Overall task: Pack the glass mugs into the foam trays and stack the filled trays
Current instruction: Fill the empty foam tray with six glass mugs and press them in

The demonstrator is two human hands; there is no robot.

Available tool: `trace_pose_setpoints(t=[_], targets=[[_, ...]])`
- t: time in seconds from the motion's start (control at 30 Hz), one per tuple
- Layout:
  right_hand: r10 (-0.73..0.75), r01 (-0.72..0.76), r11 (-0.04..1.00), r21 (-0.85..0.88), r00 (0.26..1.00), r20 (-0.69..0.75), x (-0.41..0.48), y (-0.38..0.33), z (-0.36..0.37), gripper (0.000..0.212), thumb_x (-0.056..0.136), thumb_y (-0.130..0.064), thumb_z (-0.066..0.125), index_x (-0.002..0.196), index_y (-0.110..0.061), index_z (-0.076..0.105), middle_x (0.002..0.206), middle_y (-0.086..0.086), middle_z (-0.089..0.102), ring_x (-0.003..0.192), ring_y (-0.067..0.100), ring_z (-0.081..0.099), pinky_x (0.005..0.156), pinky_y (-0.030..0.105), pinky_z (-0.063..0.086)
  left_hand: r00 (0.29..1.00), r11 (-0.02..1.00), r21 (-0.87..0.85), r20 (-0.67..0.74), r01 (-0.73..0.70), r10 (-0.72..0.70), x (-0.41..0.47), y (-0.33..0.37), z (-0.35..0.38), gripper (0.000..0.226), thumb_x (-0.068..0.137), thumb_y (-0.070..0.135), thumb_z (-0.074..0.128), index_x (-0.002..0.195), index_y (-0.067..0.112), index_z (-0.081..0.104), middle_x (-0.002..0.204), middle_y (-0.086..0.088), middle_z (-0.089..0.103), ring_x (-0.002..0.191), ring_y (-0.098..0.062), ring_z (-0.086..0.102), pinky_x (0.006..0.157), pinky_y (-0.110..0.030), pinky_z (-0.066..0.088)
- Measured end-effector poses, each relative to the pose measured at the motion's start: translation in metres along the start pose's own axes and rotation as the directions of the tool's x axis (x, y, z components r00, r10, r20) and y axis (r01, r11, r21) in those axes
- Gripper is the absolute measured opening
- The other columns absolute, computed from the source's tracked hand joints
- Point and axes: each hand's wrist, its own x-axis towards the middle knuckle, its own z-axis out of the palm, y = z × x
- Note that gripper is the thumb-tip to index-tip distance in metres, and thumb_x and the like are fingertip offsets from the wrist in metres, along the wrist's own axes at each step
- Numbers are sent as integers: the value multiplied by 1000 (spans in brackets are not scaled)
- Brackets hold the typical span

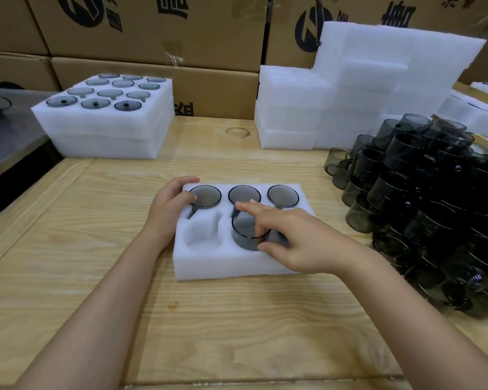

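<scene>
Forearms reach in from the near edge of the wooden tabletop (68, 249) toward a white foam tray (226, 266) with six pockets. Right hand (302, 240) has its grip closed around a smoky glass mug (247, 233), forefinger hooked over the rim and thumb low on the wall nearest the camera, as the mug sits partly down in the middle pocket of the near row. Left hand (169, 204) lies on the tray's far-left corner, its grip narrow, fingers curled over the foam edge and thumb touching the rim of the seated mug (205, 196) there; it appears to steady the tray rather than hold anything. Beyond the right grip, all three far-row pockets hold mugs. Just left of it one pocket (200, 230) is empty; the pocket under the right palm is hidden.

Thin glass like this is probably light, stiff, slick and easily chipped, so rim-and-wall holds suit it, with the handle lined up to the pocket's slot. Foam is soft and should give under a firm press.

Well to the right of that grip lies a heap of loose mugs (423, 198); far to the left stand filled trays (107, 119), stacked, and empty foam trays (335, 94) are piled beyond.
</scene>
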Motion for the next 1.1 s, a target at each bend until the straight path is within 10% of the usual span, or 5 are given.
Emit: trace_pose_setpoints(t=[0.1,0.3,0.5,1.1], targets=[[45,-45,987,155,999,4,0,-2,1,15,91,-17,57,78,-21,53,140,-23,34,136,-8,26,114,19,9,1000,1000,-6,-2,-1,1,-1,1,1,36,64,16,55,96,25,68,85,-4,64,78,-21,59,72,-34,46],[309,-115,916,385,812,-494,26,-18,0,27,98,-43,37,108,-32,60,115,-13,63,105,2,53,84,20,43,1000,1000,-2,0,6,-6,-3,3,1,36,64,17,54,97,25,68,87,-7,64,81,-23,58,74,-36,46],[348,-360,909,-209,933,-92,75,-18,16,68,95,-60,14,151,-22,8,160,-1,-4,144,15,-17,114,42,-14,1000,1000,12,4,4,-4,-3,3,0,38,65,17,53,100,23,67,85,-4,67,79,-20,62,71,-32,49],[410,-434,838,-330,901,-142,76,0,42,62,92,-62,3,149,-38,-1,159,-3,-12,144,22,-18,111,54,-16,1000,1000,7,-4,-8,8,-6,5,2,31,74,11,54,100,24,66,86,-3,65,79,-19,60,70,-30,49]])
